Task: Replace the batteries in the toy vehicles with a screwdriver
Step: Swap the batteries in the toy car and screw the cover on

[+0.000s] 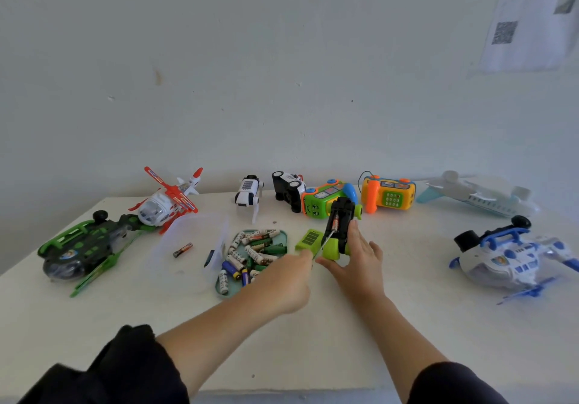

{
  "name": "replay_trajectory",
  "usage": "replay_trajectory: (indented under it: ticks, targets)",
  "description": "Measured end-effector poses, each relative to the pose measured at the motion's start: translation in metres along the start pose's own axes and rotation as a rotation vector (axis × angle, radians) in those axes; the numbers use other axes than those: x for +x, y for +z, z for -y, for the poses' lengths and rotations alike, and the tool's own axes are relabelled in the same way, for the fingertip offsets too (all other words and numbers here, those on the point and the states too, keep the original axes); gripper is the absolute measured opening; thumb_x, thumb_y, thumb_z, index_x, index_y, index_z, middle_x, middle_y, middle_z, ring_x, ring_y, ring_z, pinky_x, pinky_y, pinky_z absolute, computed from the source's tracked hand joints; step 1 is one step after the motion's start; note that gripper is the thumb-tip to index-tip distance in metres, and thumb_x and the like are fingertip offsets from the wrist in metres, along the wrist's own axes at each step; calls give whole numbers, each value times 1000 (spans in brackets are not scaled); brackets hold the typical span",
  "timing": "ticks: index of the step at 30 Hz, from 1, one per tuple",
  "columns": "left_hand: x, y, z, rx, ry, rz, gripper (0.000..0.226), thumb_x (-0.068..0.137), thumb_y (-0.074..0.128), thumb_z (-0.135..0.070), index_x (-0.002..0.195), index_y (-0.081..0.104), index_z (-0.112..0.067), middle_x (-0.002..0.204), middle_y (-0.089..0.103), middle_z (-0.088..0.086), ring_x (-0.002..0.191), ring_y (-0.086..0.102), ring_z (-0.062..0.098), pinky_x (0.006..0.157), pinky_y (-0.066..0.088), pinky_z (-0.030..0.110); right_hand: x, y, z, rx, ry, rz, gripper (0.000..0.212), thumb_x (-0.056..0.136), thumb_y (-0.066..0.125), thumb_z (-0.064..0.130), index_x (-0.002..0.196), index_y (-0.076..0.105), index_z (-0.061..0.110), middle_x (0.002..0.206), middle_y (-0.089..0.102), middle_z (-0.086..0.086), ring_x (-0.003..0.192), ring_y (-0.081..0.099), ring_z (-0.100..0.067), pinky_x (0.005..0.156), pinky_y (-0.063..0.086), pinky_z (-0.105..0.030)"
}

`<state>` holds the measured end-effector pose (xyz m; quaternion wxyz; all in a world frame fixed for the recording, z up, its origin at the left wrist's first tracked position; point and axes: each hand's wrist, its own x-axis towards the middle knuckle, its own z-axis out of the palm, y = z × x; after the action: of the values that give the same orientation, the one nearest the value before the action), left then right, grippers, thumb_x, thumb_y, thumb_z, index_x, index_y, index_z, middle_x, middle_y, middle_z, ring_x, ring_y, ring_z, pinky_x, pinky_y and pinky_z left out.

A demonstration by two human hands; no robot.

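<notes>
The right hand steadies the upturned green and black toy car near the middle of the white table, thumb and straight fingers pressed to its sides, one battery showing in the open bay. The left hand grips the screwdriver, its shaft slanting up to the car's underside. The green battery cover lies just left of the car, beside the tray of loose batteries.
</notes>
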<state>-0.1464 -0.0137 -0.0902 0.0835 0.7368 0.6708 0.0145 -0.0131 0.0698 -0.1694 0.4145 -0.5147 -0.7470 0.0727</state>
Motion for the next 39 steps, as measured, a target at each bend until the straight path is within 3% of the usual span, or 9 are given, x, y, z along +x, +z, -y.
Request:
replay_trajectory:
  ticks: [4, 7, 10, 15, 23, 26, 31, 34, 39]
  targets:
    - [2, 6, 2, -47, -10, -30, 20, 89, 45, -9, 108, 39, -13, 89, 55, 7, 79, 57, 27, 60, 45, 38, -1, 3, 1, -40, -8, -5, 106, 62, 63, 61, 143, 33, -1, 146, 39, -14, 131, 45, -25, 106, 26, -48]
    - [5, -5, 3, -232, -54, -84, 8, 86, 44, -9, 88, 42, -17, 91, 57, 10, 73, 64, 31, 65, 55, 43, -1, 3, 0, -32, 6, -21, 104, 61, 62, 60, 140, 36, -3, 144, 41, -16, 130, 46, -27, 103, 30, -51]
    - [17, -14, 4, -445, -120, -246, 17, 86, 43, -7, 74, 39, -18, 79, 53, 6, 59, 64, 29, 46, 46, 30, -1, 3, 0, -58, -9, 9, 104, 60, 62, 63, 136, 43, -4, 137, 49, -19, 121, 54, -30, 96, 37, -54]
    - [47, -12, -7, -763, -220, -351, 27, 86, 63, -34, 86, 49, -11, 80, 56, 2, 35, 51, 15, 34, 34, 18, -2, 4, 1, -68, -26, 24, 100, 58, 71, 57, 132, 47, -6, 130, 55, -20, 114, 59, -32, 89, 42, -56]
    - [60, -7, 12, -639, -213, -437, 35, 90, 57, -26, 61, 41, -14, 58, 48, 4, 47, 59, 22, 42, 44, 25, -2, -1, 5, -134, -62, 48, 96, 65, 47, 68, 129, 49, -3, 128, 58, -18, 110, 62, -30, 85, 46, -54]
    - [56, -19, 52, -560, -298, -506, 32, 91, 55, -28, 64, 47, -13, 64, 54, 6, 61, 61, 29, 60, 56, 36, -3, -1, 6, -143, -85, 61, 94, 67, 47, 67, 131, 46, -2, 131, 56, -18, 113, 61, -31, 87, 44, -54]
    - [38, -30, 131, -289, -558, -511, 26, 94, 51, -29, 79, 54, -8, 63, 52, 4, 58, 50, 20, 49, 32, 26, -4, 0, 7, -152, -116, 63, 94, 69, 47, 66, 135, 41, 0, 134, 53, -17, 116, 58, -30, 88, 44, -55]
    - [29, -23, 153, -278, -685, -433, 31, 91, 52, -36, 87, 58, -6, 69, 57, 8, 66, 57, 26, 52, 33, 27, -4, 0, 8, -163, -117, 77, 95, 69, 46, 67, 135, 43, -2, 135, 53, -17, 117, 58, -31, 89, 43, -54]
    - [27, -20, 123, -395, -500, -483, 18, 92, 49, -18, 78, 53, -8, 69, 55, 6, 58, 49, 17, 54, 39, 29, -4, 0, 8, -167, -105, 79, 94, 70, 46, 66, 134, 45, -3, 134, 53, -18, 116, 58, -31, 90, 42, -54]
